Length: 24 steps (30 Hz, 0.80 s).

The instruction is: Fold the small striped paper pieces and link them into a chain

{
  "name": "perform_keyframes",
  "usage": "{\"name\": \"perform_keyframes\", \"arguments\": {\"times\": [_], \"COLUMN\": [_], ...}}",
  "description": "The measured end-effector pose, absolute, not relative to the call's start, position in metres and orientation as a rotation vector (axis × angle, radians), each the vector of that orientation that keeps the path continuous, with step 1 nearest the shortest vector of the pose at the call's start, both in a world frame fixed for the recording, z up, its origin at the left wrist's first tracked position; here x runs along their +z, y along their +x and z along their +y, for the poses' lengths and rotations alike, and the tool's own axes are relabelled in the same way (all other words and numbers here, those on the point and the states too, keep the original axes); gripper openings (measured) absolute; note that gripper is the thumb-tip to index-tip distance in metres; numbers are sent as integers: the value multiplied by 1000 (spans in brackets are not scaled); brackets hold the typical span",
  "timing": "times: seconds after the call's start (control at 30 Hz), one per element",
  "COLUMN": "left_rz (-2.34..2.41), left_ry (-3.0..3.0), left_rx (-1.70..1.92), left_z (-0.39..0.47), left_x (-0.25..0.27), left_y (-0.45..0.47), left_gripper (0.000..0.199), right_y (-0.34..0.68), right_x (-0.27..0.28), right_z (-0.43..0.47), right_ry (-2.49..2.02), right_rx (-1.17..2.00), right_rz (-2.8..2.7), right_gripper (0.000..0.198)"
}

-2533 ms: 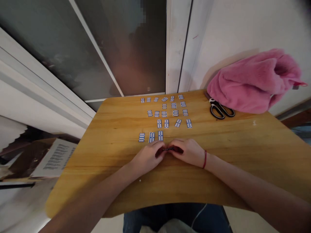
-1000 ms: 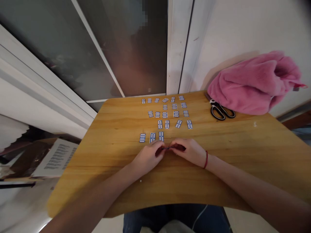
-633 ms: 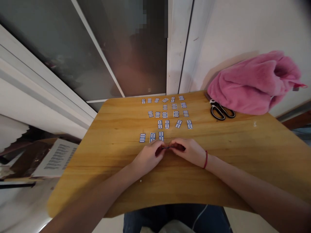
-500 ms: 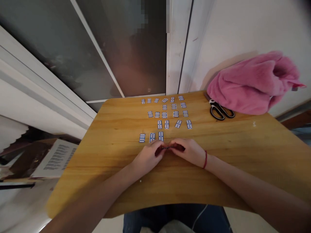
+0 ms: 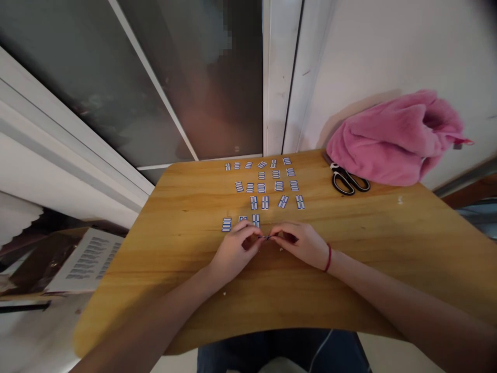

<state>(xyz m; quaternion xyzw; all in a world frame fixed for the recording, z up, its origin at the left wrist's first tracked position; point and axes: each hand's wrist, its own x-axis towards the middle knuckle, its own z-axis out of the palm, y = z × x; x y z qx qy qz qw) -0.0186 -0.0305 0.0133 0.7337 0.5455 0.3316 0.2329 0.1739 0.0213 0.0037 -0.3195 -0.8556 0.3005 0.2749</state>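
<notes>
My left hand [image 5: 233, 252] and my right hand [image 5: 301, 242] meet at the middle of the wooden table [image 5: 178, 269]. Between their fingertips they pinch a small thin dark strip [image 5: 267, 237], held edge-on, so its face is hidden. Just beyond the fingers lie several small white cards with blue markings [image 5: 264, 202], set out in rough rows. The nearest cards [image 5: 226, 224] sit right by my left fingertips. A red string circles my right wrist.
Black-handled scissors [image 5: 345, 181] lie at the far right of the table beside a pink fluffy cloth [image 5: 392, 140]. A dark glass sliding door and a white wall stand behind. A cardboard box [image 5: 77, 254] lies on the floor to the left.
Both hands have stayed together on the small strip. The left fingers have lifted slightly. The view has tilted a little, so everything sits lower in the frame.
</notes>
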Motion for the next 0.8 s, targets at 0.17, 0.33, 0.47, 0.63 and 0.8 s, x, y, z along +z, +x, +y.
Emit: {"name": "perform_keyframes", "arguments": {"times": [0.17,0.33,0.47,0.63,0.8], "left_rz": [1539,1550,1551,1518,1472], "left_ry": [1872,1797,1772,1880,2043], "left_rx": [976,1164,1289,1237,1144], "left_z": [-32,-30,-24,-19,-20], "left_x": [16,14,15,14,11], "left_y": [-16,-19,-27,-28,-27], "left_gripper": [8,9,8,6,8], "right_y": [168,168,202,255,259], "right_x": [7,9,14,20,19], "right_z": [13,23,74,129,161], "right_ry": [-933,-967,-1200,-1542,-1654], "right_rx": [791,1014,930,547,544], "right_rz": [-2205,-1978,-1620,-1420,-1426], "right_gripper": [12,17,20,9,6]}}
